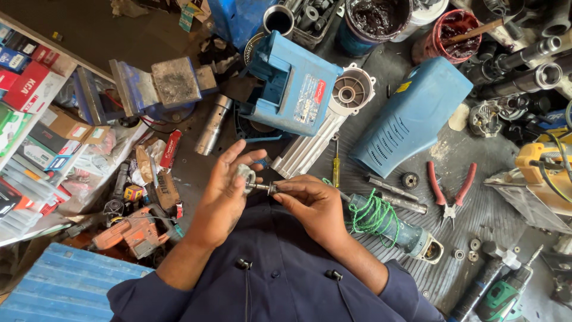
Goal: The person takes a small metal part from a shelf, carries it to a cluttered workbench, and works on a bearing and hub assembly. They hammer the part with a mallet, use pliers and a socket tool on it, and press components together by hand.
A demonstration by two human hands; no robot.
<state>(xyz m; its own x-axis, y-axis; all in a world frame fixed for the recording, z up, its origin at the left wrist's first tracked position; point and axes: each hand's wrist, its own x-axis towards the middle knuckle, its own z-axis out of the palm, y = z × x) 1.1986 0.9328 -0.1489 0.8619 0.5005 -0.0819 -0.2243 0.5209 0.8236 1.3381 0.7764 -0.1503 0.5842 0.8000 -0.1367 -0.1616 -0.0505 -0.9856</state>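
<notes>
Cluttered workshop table (494, 206), grimy and dark, spread with tool parts. Left hand (223, 191) raised at the centre, fingers loosely curled around a small pale metal part (245, 177) resting against the palm. Right hand (313, 203) just beside it, fingertips pinched shut on a thin metal shaft (262, 187) that reaches across to the pale part. Dark blue sleeves below both wrists. Just beyond the fingers, a blue power-tool housing (295, 89) joined to a ribbed grey gear case (333, 122). Beside the right hand, a small yellow-handled screwdriver (336, 170) and a tool body wound with green cord (375, 217). Farther right, a loose blue cover (411, 116), a small dark gear (409, 180) and red-handled pliers (450, 191). Off to the left, an orange drill (134, 232), a steel cylinder (213, 125) and stacked cardboard boxes (36, 113). Along the top edge, two tubs of dark grease (411, 21).
</notes>
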